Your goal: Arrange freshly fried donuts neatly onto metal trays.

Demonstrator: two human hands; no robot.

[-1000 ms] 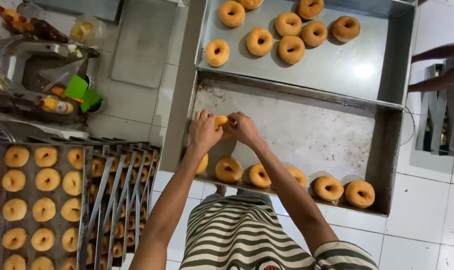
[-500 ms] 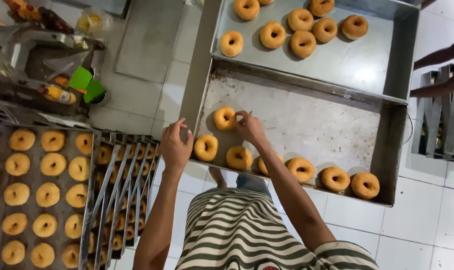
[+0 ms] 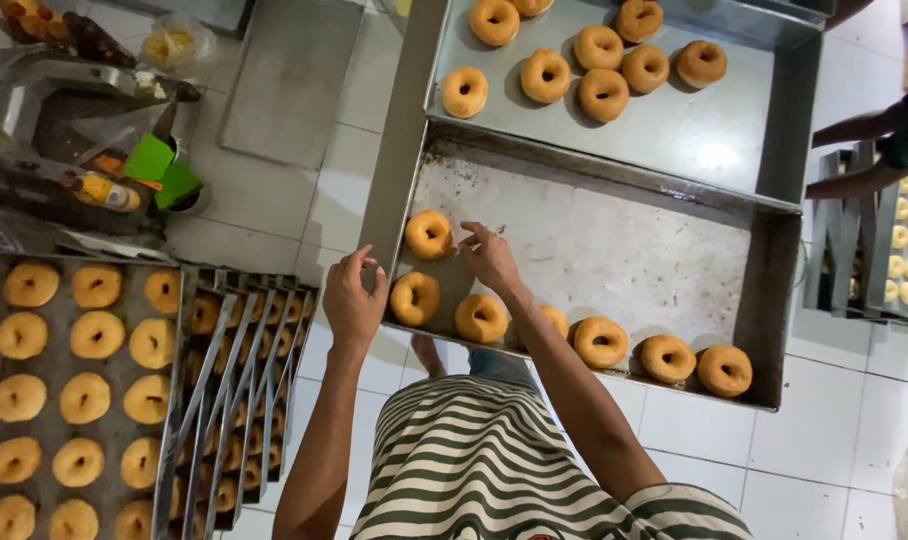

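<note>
Left hand [image 3: 352, 300] left doughnut [image 3: 415, 298].

Setting identified as a small commercial doughnut bakery. A large, flour-dusted rectangular metal tray [image 3: 614, 250] is seen resting above a white tiled floor [image 3: 834, 440], with golden ring doughnuts [image 3: 601, 341] lined along its near edge. Beyond it, a second shiny steel tray [image 3: 714, 140] of doughnuts is noted. To its left, stacked metal racks [image 3: 236, 390] loaded with doughnuts are recorded.
</note>
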